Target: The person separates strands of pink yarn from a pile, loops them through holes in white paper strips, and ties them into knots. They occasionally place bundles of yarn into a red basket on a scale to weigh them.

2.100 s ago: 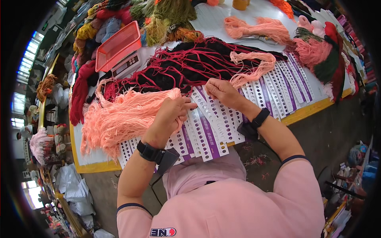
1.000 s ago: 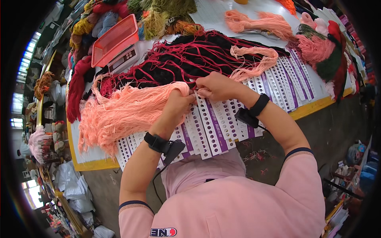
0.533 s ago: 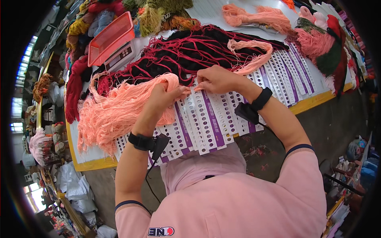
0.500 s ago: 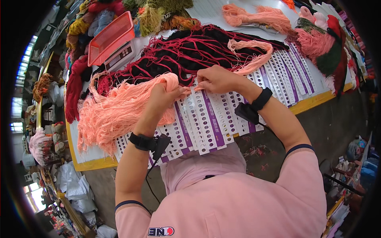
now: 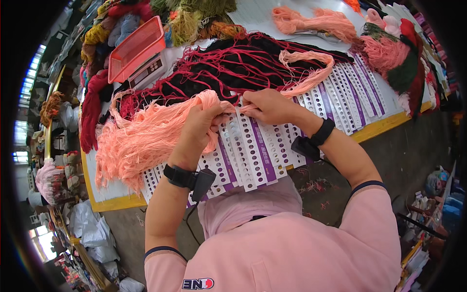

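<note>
A thick bundle of peach yarn (image 5: pixel 141 138) lies on the left of the table, its strands fanned out and hanging toward the near edge. My left hand (image 5: pixel 204 119) is closed around the gathered right end of this bundle. Close beside it, my right hand (image 5: pixel 262 105) pinches a peach strand, with the fingertips of both hands almost meeting. Under the hands, overlapping white and purple cards with punched holes (image 5: pixel 255 151) run along the front edge. Behind them spreads a heap of black and crimson yarn (image 5: pixel 214 65). A looped peach skein (image 5: pixel 316 80) rests over its right end.
A red plastic basket (image 5: pixel 136 48) sits on a digital scale (image 5: pixel 151 70) at the back left. Olive and orange yarn (image 5: pixel 199 19) lies at the far side. Another peach skein (image 5: pixel 316 22) rests at the back, and pink, green and red hanks (image 5: pixel 394 58) at the right. The table has a yellow edge (image 5: pixel 384 127).
Both hands have shifted only slightly, the right one a little lower and turned. The left forearm has moved a bit right. Both hands keep their hold on the peach yarn.
</note>
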`<state>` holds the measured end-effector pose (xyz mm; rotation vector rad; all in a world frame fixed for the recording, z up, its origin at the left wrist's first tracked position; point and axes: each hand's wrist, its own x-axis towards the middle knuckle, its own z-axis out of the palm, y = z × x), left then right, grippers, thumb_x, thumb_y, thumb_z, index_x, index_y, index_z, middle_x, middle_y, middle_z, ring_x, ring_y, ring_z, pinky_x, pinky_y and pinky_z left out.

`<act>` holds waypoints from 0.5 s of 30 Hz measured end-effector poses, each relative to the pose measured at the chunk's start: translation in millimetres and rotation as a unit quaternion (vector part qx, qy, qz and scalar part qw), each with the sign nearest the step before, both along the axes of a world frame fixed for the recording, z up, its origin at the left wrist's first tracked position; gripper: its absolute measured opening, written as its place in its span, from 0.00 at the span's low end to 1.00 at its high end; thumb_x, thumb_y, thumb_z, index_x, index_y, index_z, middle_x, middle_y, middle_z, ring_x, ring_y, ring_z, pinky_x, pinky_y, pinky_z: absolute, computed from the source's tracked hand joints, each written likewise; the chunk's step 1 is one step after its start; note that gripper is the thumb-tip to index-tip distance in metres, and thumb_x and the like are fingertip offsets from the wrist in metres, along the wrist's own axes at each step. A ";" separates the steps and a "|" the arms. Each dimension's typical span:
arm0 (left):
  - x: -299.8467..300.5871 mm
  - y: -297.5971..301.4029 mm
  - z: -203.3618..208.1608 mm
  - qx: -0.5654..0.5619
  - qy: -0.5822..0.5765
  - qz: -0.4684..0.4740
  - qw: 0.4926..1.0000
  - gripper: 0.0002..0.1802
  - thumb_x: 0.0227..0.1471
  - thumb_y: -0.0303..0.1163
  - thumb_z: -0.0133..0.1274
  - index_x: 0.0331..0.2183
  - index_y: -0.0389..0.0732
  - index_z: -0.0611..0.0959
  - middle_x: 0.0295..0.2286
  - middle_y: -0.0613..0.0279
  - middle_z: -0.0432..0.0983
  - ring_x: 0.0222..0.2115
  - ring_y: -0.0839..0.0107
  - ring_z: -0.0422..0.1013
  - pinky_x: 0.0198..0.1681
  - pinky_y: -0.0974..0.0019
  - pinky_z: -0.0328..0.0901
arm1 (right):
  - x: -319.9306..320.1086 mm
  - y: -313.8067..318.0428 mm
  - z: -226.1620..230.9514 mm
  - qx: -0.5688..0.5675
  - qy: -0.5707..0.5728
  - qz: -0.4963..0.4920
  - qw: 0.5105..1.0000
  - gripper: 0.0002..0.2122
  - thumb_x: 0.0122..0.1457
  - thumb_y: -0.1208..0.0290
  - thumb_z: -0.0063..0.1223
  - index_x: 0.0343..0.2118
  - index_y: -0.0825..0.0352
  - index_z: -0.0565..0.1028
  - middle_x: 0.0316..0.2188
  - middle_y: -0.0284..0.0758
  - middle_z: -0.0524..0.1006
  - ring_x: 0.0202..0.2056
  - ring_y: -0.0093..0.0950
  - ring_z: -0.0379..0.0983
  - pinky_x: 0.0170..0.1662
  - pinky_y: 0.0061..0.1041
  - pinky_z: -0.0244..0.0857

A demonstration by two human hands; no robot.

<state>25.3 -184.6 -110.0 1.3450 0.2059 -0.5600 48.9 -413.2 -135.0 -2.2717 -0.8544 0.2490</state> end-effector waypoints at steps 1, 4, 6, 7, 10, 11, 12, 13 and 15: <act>-0.9 -2.6 1.3 0.000 0.000 -0.002 1.000 0.09 0.54 0.30 0.53 0.34 0.35 0.82 0.32 0.62 0.80 0.25 0.83 0.69 0.20 0.83 0.54 | -0.6 -0.1 -0.2 0.000 0.000 -0.002 1.000 0.11 0.56 0.64 0.55 0.35 0.65 0.71 0.25 0.42 0.77 0.31 0.45 0.75 0.34 0.42 0.64; -4.3 -8.5 6.1 0.020 0.001 0.017 1.000 0.08 0.52 0.32 0.54 0.31 0.41 0.84 0.26 0.69 0.80 0.22 0.88 0.63 0.20 0.81 0.48 | -2.3 -1.0 -1.2 -0.010 -0.004 -0.009 1.000 0.10 0.57 0.64 0.54 0.36 0.65 0.70 0.25 0.42 0.76 0.31 0.45 0.74 0.34 0.43 0.64; -4.2 -7.0 9.3 -0.007 0.032 -0.002 0.999 0.09 0.53 0.32 0.51 0.33 0.38 0.83 0.31 0.66 0.80 0.22 0.88 0.62 0.20 0.82 0.49 | -3.9 -2.0 -2.4 -0.009 -0.017 -0.019 1.000 0.10 0.57 0.64 0.53 0.36 0.65 0.70 0.26 0.43 0.76 0.32 0.45 0.74 0.34 0.43 0.64; -2.9 -2.2 5.2 -0.007 0.031 -0.002 0.999 0.09 0.53 0.32 0.51 0.33 0.38 0.83 0.31 0.66 0.80 0.22 0.88 0.62 0.20 0.82 0.49 | -4.2 -1.3 -2.0 -0.008 -0.018 -0.019 1.000 0.10 0.57 0.64 0.53 0.36 0.65 0.70 0.26 0.43 0.76 0.32 0.45 0.74 0.34 0.43 0.64; -1.1 9.7 -15.5 -0.187 0.102 -0.025 0.977 0.15 0.56 0.32 0.48 0.41 0.32 0.77 0.42 0.58 0.76 0.22 0.87 0.61 0.20 0.82 0.55 | -4.7 2.0 -0.5 -0.003 -0.023 -0.013 1.000 0.10 0.58 0.65 0.52 0.36 0.65 0.70 0.26 0.43 0.77 0.32 0.46 0.74 0.35 0.43 0.64; -2.4 9.3 -19.9 -0.282 0.118 -0.033 0.952 0.15 0.56 0.31 0.48 0.42 0.32 0.76 0.45 0.59 0.74 0.21 0.87 0.59 0.20 0.83 0.54 | -4.6 2.2 0.0 -0.007 -0.019 -0.012 1.000 0.10 0.59 0.65 0.51 0.37 0.65 0.69 0.27 0.43 0.77 0.33 0.46 0.74 0.35 0.43 0.64; -4.3 9.9 -24.0 -0.373 0.132 -0.041 0.917 0.14 0.55 0.30 0.49 0.43 0.33 0.75 0.47 0.60 0.72 0.20 0.87 0.57 0.20 0.83 0.53 | -4.7 2.7 0.6 -0.010 -0.015 -0.010 1.000 0.10 0.59 0.65 0.51 0.38 0.66 0.69 0.27 0.43 0.77 0.33 0.46 0.74 0.35 0.43 0.64; -5.8 5.3 -20.5 -0.374 0.135 -0.044 0.916 0.14 0.55 0.30 0.49 0.43 0.33 0.75 0.47 0.60 0.72 0.20 0.87 0.57 0.20 0.83 0.53 | -5.6 0.2 1.8 -0.012 -0.014 -0.014 1.000 0.10 0.59 0.65 0.51 0.38 0.66 0.69 0.27 0.43 0.77 0.33 0.46 0.74 0.35 0.43 0.64; -13.3 -2.5 -5.3 -0.320 0.026 -0.102 0.942 0.17 0.55 0.31 0.51 0.45 0.32 0.74 0.48 0.57 0.71 0.27 0.79 0.65 0.29 0.77 0.64 | -8.4 -1.3 6.3 0.049 0.030 -0.056 0.997 0.11 0.60 0.65 0.49 0.39 0.67 0.68 0.27 0.44 0.77 0.34 0.47 0.74 0.36 0.44 0.64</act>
